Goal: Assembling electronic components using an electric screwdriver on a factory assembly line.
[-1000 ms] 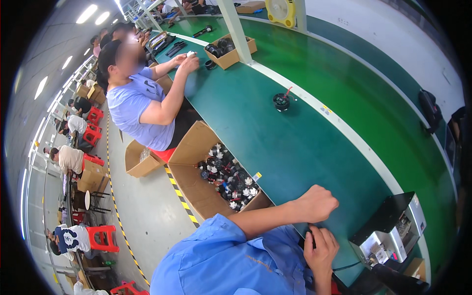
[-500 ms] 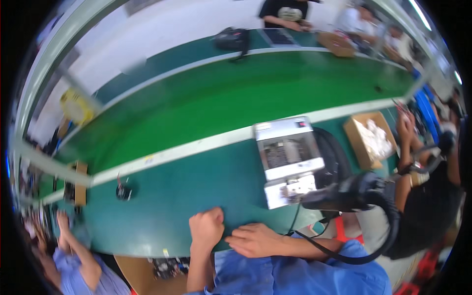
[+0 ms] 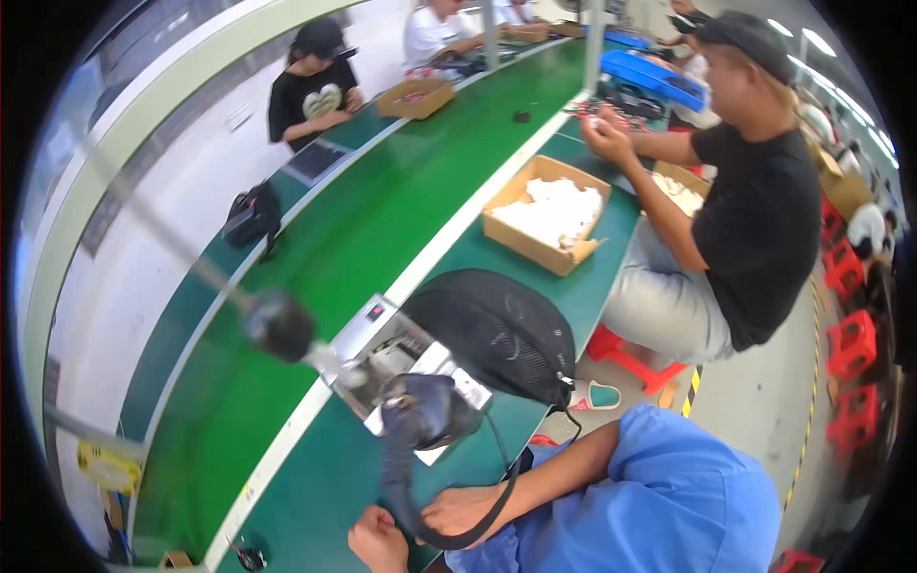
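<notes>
At the near edge of the surface (image 3: 310,477), we see the left hand (image 3: 376,541) clenched; behind the hose (image 3: 396,468), the right hand's (image 3: 463,511) grip we cannot tell.

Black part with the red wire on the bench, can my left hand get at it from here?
Probably yes: only green bench top shows between your left hand and the black part, with nothing seen standing in the way, though depth is hard to judge.

Text: none legible | black bag (image 3: 492,325): small pale marks, perhaps a logo, too blurred to read
</notes>
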Demonstrator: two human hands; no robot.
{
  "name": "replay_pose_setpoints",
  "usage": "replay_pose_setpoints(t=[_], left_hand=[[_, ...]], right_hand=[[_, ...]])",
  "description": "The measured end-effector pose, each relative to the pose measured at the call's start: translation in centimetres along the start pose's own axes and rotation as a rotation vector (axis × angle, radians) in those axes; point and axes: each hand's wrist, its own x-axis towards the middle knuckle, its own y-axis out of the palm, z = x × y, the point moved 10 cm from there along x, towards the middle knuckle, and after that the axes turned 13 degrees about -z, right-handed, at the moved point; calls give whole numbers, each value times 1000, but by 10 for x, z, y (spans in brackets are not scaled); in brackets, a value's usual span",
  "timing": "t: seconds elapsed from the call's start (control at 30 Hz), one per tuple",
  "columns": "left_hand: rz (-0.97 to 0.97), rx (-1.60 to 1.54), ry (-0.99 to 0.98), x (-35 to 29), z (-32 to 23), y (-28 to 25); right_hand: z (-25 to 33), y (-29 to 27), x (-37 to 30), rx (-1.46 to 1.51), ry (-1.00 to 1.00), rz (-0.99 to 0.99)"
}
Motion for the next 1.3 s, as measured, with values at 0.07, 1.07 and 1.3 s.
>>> replay_pose_setpoints(t=[0.07, 1.07, 1.3], left_hand=[[103, 138, -60, -1, -7, -5], [-235, -507, 54, 85, -3, 26], [-220, -514, 70, 87, -6, 20]], right_hand=[[-10, 15, -11, -74, 26, 58], [-5, 30, 23, 147, 193, 13], [-8, 36, 17, 97, 228, 69]])
